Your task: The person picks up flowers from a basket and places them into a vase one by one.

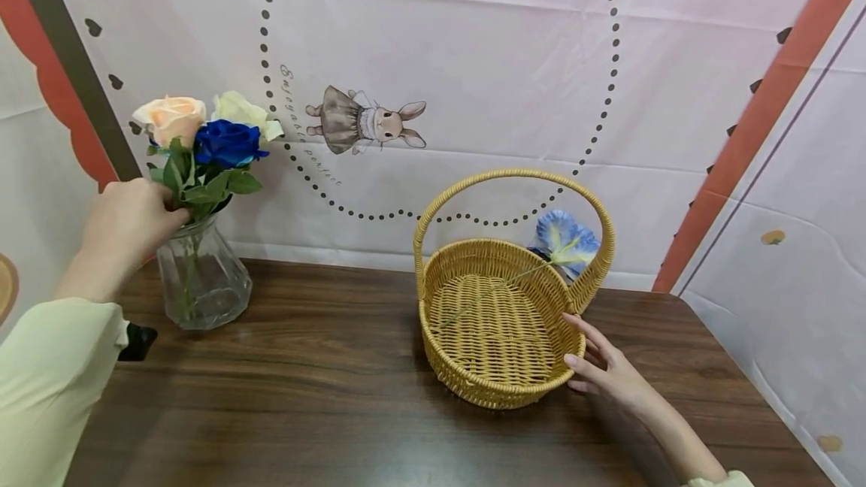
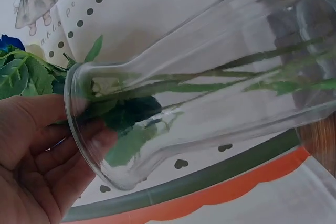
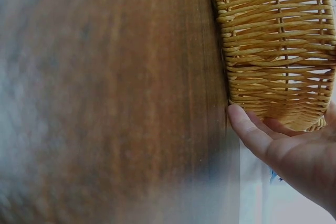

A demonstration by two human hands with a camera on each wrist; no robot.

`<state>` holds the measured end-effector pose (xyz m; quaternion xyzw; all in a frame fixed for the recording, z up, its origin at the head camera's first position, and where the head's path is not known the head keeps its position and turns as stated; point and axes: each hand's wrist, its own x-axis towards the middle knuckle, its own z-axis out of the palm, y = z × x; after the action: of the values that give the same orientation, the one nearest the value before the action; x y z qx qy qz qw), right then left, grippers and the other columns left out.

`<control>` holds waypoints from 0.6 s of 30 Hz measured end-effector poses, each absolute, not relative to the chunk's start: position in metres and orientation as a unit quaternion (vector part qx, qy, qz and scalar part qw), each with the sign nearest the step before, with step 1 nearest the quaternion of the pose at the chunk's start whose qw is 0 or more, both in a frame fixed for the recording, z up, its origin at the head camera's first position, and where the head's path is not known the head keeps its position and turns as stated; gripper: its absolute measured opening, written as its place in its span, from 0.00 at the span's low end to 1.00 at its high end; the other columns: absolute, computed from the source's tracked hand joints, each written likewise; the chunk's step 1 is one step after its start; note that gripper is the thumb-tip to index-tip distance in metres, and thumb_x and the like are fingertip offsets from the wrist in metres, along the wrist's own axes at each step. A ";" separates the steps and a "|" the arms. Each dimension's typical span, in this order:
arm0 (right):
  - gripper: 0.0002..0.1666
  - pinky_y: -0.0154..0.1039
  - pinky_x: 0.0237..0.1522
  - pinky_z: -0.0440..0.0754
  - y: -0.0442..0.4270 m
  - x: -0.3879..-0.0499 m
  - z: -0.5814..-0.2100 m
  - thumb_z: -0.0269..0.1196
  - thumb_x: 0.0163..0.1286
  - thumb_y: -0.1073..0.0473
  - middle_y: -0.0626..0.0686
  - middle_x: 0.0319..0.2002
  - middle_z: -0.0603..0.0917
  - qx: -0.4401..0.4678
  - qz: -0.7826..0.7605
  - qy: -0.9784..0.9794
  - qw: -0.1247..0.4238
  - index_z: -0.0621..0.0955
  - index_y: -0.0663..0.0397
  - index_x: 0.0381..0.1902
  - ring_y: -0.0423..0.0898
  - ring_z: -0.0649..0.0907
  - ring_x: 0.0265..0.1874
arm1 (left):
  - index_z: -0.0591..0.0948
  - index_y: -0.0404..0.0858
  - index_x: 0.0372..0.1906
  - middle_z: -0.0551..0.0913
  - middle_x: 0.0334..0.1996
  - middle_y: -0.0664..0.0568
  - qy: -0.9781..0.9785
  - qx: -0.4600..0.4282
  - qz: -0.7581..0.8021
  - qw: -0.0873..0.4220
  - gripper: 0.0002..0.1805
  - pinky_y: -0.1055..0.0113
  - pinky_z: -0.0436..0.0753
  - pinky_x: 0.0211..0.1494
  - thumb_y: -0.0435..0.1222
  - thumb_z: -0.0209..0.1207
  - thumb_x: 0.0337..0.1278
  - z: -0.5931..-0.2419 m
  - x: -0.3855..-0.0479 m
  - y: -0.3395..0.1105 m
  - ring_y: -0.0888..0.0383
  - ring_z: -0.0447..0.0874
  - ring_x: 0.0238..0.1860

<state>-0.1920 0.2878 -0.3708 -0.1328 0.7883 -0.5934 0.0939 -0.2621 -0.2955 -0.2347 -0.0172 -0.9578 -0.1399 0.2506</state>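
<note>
My left hand [image 1: 128,220] is at the mouth of a clear glass vase [image 1: 205,276], with thumb and fingers around the stems and leaves. Above it are a peach rose [image 1: 174,120], a dark blue rose [image 1: 230,143] and a cream rose [image 1: 242,110]; green stems [image 2: 210,86] run down inside the glass. The right hand [image 1: 612,374] holds the right side of a yellow woven basket [image 1: 497,389], fingertips over its rim and other fingers against the outer wall [image 3: 283,51]. A light blue flower [image 1: 564,243] lies across the basket, its head at the back right rim.
The dark wooden table [image 1: 325,374] backs onto a pale printed cloth [image 1: 473,81] with a rabbit figure. The basket's tall arched handle [image 1: 514,173] rises over its opening. A small black object [image 1: 138,342] shows beside the left sleeve.
</note>
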 end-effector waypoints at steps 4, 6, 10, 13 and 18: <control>0.35 0.46 0.43 0.79 0.289 -0.192 -0.370 0.50 0.70 0.61 0.74 0.66 0.44 -0.134 -0.595 0.787 0.094 0.49 0.46 0.70 0.68 0.59 0.60 | 0.73 0.33 0.10 0.66 0.06 0.51 -0.957 -0.015 -0.123 0.264 0.17 0.62 0.59 0.16 0.36 0.58 0.49 -0.237 -0.256 -0.295 0.51 0.63 0.14; 0.35 0.46 0.43 0.79 0.288 -0.192 -0.370 0.50 0.70 0.61 0.74 0.66 0.44 -0.135 -0.595 0.786 0.094 0.49 0.47 0.70 0.68 0.59 0.60 | 0.79 0.28 0.18 0.72 0.10 0.44 -0.959 -0.007 -0.119 0.258 0.16 0.59 0.62 0.17 0.37 0.58 0.50 -0.238 -0.250 -0.296 0.47 0.68 0.16; 0.36 0.47 0.43 0.79 0.287 -0.192 -0.369 0.50 0.70 0.61 0.74 0.66 0.44 -0.136 -0.594 0.787 0.094 0.48 0.48 0.70 0.68 0.59 0.60 | 0.80 0.21 0.35 0.80 0.25 0.31 -0.956 0.009 -0.129 0.263 0.20 0.53 0.68 0.23 0.38 0.60 0.52 -0.242 -0.234 -0.298 0.39 0.74 0.26; 0.36 0.47 0.43 0.79 0.287 -0.192 -0.369 0.50 0.70 0.60 0.74 0.66 0.43 -0.138 -0.593 0.787 0.095 0.48 0.48 0.71 0.69 0.58 0.60 | 0.79 0.22 0.38 0.80 0.30 0.29 -0.949 0.025 -0.158 0.270 0.23 0.54 0.70 0.25 0.43 0.60 0.54 -0.243 -0.224 -0.297 0.37 0.75 0.32; 0.36 0.48 0.43 0.79 0.288 -0.192 -0.369 0.50 0.70 0.60 0.74 0.66 0.42 -0.137 -0.592 0.788 0.098 0.48 0.46 0.71 0.71 0.58 0.60 | 0.81 0.28 0.41 0.82 0.34 0.32 -0.935 0.035 -0.229 0.268 0.27 0.69 0.69 0.21 0.51 0.60 0.52 -0.243 -0.212 -0.289 0.63 0.76 0.28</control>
<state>-0.1916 0.2876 -0.3690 -0.1373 0.7885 -0.5915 0.0977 -0.2120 -0.2887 -0.2435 0.0351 -0.9351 -0.2294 0.2677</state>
